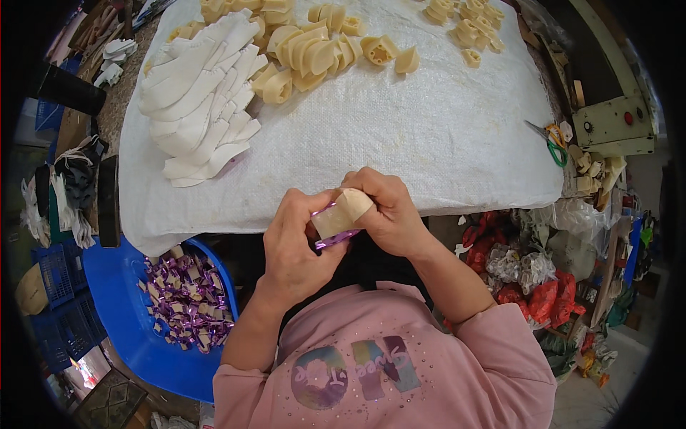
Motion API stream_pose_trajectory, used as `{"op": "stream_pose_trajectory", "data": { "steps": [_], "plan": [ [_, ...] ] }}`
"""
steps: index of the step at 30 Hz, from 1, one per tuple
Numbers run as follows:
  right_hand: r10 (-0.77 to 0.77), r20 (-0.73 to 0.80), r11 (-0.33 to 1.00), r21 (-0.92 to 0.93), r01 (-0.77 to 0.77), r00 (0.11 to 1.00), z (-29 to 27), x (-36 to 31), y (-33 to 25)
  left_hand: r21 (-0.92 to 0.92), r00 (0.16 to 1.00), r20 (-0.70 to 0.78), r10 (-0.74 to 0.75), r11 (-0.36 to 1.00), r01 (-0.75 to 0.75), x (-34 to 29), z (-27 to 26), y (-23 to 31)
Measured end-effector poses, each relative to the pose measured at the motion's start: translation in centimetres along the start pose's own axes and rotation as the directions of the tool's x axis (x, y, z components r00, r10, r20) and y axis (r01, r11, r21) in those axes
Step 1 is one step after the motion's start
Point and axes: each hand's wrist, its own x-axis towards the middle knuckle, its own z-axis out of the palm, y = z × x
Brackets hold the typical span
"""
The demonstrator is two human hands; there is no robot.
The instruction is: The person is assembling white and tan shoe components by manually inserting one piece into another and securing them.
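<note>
Close to my body, at the front edge of the white woven sheet, both hands are together on one small work piece. My left hand is closed round a shiny purple piece with a beige inner face. Closed on its upper right side, my right hand grips a cream cup-shaped piece that lies against the purple one. My fingers hide how the two parts join. Similar cream moulded pieces lie heaped farther back. Left of them is an overlapping pile of white curved, insole-shaped pieces.
Below the table's left side, a blue tub holds many purple-and-beige pieces. Scissors with green and orange handles lie at the right edge. More cream pieces sit far right. Red and clear plastic bags crowd the lower right.
</note>
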Motion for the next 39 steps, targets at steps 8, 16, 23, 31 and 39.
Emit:
{"op": "stream_pose_trajectory", "data": {
  "steps": [8,16,23,31,39],
  "plan": [
    [0.086,0.141,0.774,0.614,-0.155,0.986,0.3,-0.8,1.7,0.168,0.981,-0.093,0.168,0.974,-0.151,0.6,1.0,-0.3],
    [0.165,-0.081,0.750,0.657,-0.072,0.983,2.8,-1.2,2.3,0.187,0.958,-0.261,0.120,0.980,-0.072,0.3,2.5,-0.3],
    [0.080,-0.136,0.994,0.089,-0.069,0.987,2.5,-1.3,0.9,0.374,0.946,-0.291,0.139,0.927,-0.021,-0.3,2.9,-0.2],
    [0.231,-0.044,0.875,0.447,-0.188,0.972,2.0,-1.4,2.5,0.318,0.920,-0.318,0.229,0.940,-0.124,0.2,2.5,-1.3],
    [0.069,-0.114,0.960,0.279,-0.034,0.991,2.5,-1.4,0.9,0.338,0.933,-0.300,0.196,0.937,-0.088,-0.1,2.2,-0.3]
  ]
}}
